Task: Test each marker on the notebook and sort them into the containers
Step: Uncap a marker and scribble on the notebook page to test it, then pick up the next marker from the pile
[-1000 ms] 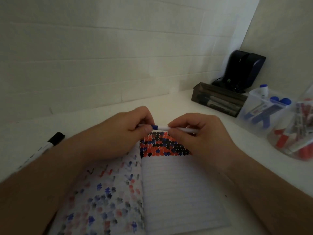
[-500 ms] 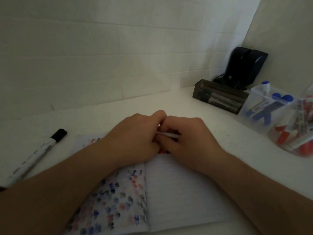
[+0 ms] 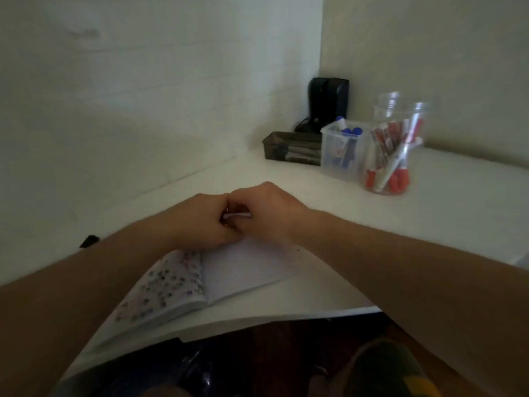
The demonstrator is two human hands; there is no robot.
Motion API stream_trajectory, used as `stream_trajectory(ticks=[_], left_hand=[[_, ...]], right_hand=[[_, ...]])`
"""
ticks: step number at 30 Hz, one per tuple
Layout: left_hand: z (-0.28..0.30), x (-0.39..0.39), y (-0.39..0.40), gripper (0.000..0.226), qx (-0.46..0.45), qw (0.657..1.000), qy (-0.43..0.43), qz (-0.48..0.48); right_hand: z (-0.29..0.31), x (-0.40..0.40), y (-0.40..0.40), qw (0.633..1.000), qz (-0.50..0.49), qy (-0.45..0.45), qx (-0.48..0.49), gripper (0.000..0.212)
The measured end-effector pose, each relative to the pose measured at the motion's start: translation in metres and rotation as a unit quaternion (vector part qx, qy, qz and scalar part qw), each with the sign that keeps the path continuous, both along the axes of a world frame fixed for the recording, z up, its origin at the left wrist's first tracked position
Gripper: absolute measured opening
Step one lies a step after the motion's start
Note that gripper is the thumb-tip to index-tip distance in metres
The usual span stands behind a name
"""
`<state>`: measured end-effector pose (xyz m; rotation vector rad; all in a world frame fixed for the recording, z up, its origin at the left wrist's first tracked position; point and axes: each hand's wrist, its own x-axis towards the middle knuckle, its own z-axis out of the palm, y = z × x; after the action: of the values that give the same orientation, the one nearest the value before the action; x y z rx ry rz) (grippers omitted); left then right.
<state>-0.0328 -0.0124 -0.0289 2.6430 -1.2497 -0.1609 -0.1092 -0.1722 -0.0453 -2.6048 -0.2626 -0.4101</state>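
Both hands meet above the top of the open notebook [image 3: 240, 270]. Between them lies a white marker [image 3: 239, 215], of which only a short piece of barrel shows. My left hand [image 3: 200, 222] grips one end and my right hand [image 3: 272, 213] grips the other, knuckles touching. The marker's cap and tip are hidden inside the fists. The notebook's left page carries many coloured test dots; its right page is lined and bare where it shows.
At the back right stand a dark tray [image 3: 289, 146] of markers, a clear tub [image 3: 342, 156] of blue-capped markers and a clear jar [image 3: 393, 156] of red markers. A black speaker [image 3: 327, 103] is behind them. A black marker cap [image 3: 89, 241] peeks out left of my forearm. The table edge [image 3: 257, 319] runs near.
My hands closed together along the marker, hiding its blue end. The view swung left and pulled back, so the containers now sit further in and the table edge shows.
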Motion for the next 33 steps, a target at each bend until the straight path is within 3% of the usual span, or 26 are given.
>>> stream_trajectory(ticks=[3,5,7,11,16,19,22,24,26,29,33], left_hand=[[0.008,-0.068,-0.019,0.017,-0.071,0.993,-0.014,-0.092],[0.003,-0.126,-0.038,0.021,-0.092,0.981,0.026,-0.168],[-0.016,-0.184,-0.066,0.024,-0.070,0.963,0.079,-0.247],[-0.078,-0.283,-0.135,0.032,0.001,0.917,0.102,-0.385],[-0.202,-0.388,-0.207,0.034,0.220,0.839,0.265,-0.421],[-0.257,-0.434,-0.219,0.032,0.357,0.776,0.277,-0.440],[-0.276,-0.453,-0.219,0.043,0.446,0.721,0.231,-0.477],[-0.281,-0.451,-0.219,0.043,0.449,0.725,0.224,-0.472],[-0.283,-0.443,-0.221,0.041,0.419,0.753,0.238,-0.448],[-0.288,-0.433,-0.222,0.038,0.367,0.787,0.257,-0.425],[-0.288,-0.433,-0.215,0.037,0.367,0.786,0.261,-0.424]], right_hand=[[0.000,-0.090,-0.024,0.997,-0.010,-0.064,0.047,0.008],[-0.008,-0.165,-0.044,0.996,-0.036,-0.063,0.060,0.008],[-0.027,-0.249,-0.064,0.992,-0.073,-0.039,0.098,0.010],[-0.098,-0.392,-0.086,0.959,-0.192,0.024,0.207,0.009],[-0.238,-0.519,-0.082,0.847,-0.403,0.143,0.315,0.010],[-0.318,-0.562,-0.064,0.769,-0.469,0.229,0.369,0.016],[-0.375,-0.587,-0.044,0.692,-0.506,0.295,0.422,0.027],[-0.411,-0.602,-0.038,0.635,-0.531,0.348,0.440,0.027],[-0.438,-0.613,-0.035,0.601,-0.528,0.417,0.431,0.018],[-0.455,-0.615,-0.036,0.608,-0.477,0.495,0.398,0.023],[-0.440,-0.600,-0.044,0.637,-0.417,0.524,0.382,0.033]])
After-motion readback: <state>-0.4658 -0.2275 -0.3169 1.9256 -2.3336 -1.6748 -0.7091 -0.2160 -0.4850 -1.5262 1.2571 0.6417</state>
